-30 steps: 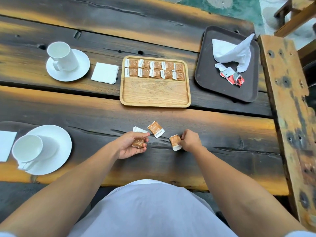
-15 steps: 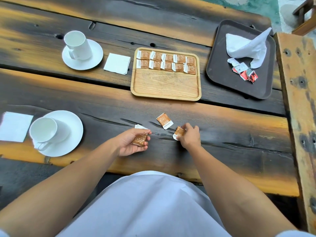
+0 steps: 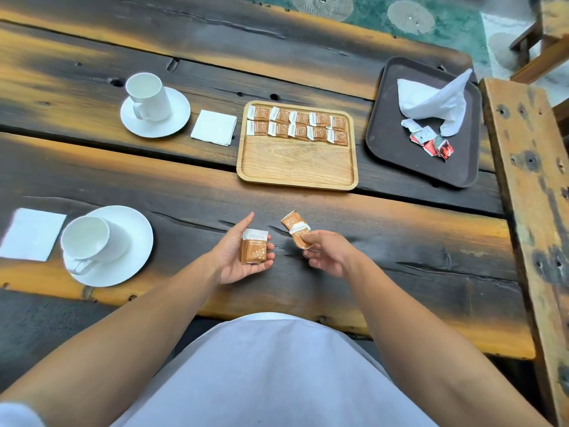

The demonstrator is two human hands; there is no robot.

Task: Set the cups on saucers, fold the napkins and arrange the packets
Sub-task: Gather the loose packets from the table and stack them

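Above the table [image 3: 400, 241], the left hand [image 3: 228, 257] cradles a brown packet [image 3: 254, 247] in half-curled fingers; the right hand [image 3: 331, 255] pinches a second packet [image 3: 296, 229]. The wooden tray [image 3: 295, 184] holds two packet rows [image 3: 297, 126]; the dark tray [image 3: 397, 163], a crumpled napkin [image 3: 431, 103] and red wrappers [image 3: 434, 145].

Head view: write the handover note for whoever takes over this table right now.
Left hand: palm up, holds a brown packet.
Right hand: pinches another packet.
Wooden tray: ten packets in two rows at its far end, near part bare.
Done: far cup and near cup are on their saucers, with folded napkins beside them.
To do: lay the held packets on the wooden tray. A loose napkin and red packets lie on the dark tray.
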